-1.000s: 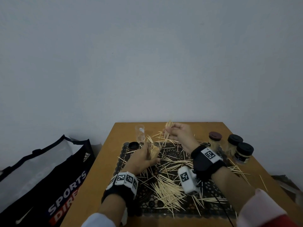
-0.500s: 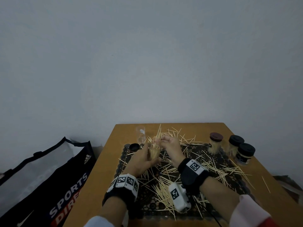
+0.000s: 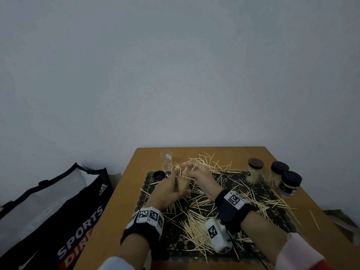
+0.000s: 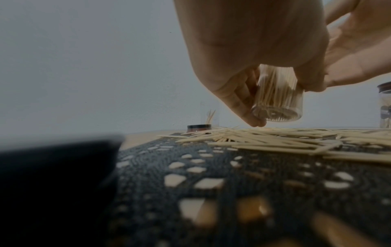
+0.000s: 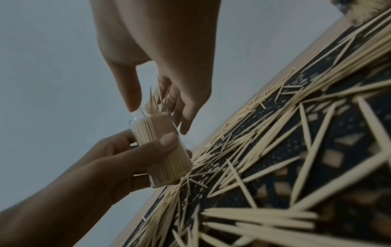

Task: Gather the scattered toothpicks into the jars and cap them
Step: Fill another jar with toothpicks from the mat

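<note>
the left hand (image 3: 169, 189) grips a clear jar (image 5: 160, 150) packed with toothpicks, thumb across the front wall and fingers curled round the back, holding it tilted just above the black lace mat (image 3: 272, 215); in the left wrist view its base hangs clear of the loose sticks. the right hand (image 3: 198, 175) sits over the jar's open mouth, thumb and fingertips drawn together around a few toothpicks (image 5: 157, 102) that stand up out of the rim.

scattered toothpicks (image 3: 196, 228) lie across the mat and spill onto the wooden table (image 3: 120, 207), thickest near the right wrist and behind the hands. a loose dark lid (image 3: 159, 175) lies at the mat's far left corner, and just behind it an almost empty clear jar (image 3: 167, 160) stands upright with a few sticks inside. at the far right three capped jars (image 3: 276, 176) of toothpicks stand close together.

a black shopping bag (image 3: 50, 221) with white and red lettering stands on the floor to the left of the table.
</note>
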Motion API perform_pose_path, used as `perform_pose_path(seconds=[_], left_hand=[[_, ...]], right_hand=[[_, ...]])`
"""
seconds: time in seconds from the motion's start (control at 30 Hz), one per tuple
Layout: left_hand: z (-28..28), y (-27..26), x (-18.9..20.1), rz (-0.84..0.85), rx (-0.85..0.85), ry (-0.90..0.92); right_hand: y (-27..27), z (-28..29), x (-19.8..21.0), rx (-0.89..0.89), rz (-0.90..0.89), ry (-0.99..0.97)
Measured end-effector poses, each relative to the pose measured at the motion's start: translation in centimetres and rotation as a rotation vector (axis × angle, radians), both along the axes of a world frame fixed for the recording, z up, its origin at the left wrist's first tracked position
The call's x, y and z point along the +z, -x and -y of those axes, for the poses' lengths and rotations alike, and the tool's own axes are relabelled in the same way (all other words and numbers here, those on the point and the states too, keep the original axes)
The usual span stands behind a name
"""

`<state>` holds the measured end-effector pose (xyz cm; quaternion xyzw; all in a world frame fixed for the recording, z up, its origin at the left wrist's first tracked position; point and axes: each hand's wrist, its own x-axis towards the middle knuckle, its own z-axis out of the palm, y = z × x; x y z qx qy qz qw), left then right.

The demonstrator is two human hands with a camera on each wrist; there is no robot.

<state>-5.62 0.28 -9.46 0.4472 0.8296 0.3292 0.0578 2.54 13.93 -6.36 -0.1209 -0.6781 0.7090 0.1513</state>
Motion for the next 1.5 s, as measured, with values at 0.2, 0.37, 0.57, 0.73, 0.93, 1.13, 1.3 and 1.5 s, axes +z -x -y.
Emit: perform_pose_path(seconds=[0.2, 0.37, 0.57, 0.73, 0.93, 1.13, 1.3, 1.5], left_hand=[[0.1, -0.6, 0.4, -0.028, -0.020, -0.001], [0.0, -0.4, 0.4, -0.034, -0.016, -0.024], [0.0, -0.5, 0.5, -0.044, 0.004, -0.034], [0.0, -0.5, 0.5, -0.074, -0.005, -0.033], [0.0, -0.2, 0.3, -0.089, 0.069, -0.011], [0.1, 0.1, 0.2, -0.098, 0.095, 0.003], [0.1, 0.3, -0.1, -0.086, 0.099, 0.009], [0.0, 0.4, -0.3, -0.086, 0.049, 0.055]], right_hand=[[0.1, 0.9, 0.8, -0.016, -0.044, -0.200], [0.6, 1.4, 0.2, -0.037, -0.023, -0.423], [0.4, 0.8, 0.9, 0.039, -0.022, -0.332], [0.9, 0.0, 0.5, -0.036, -0.057, -0.386], [0.9, -0.9, 0.4, -0.004, -0.030, -0.427], [-0.1, -1.9, 2.2, 0.239, 0.117, -0.537], [-0.8, -3.0, 3.0, 0.335, 0.174, -0.598], [-0.5, -4.0, 2.7, 0.054, 0.058, -0.465]])
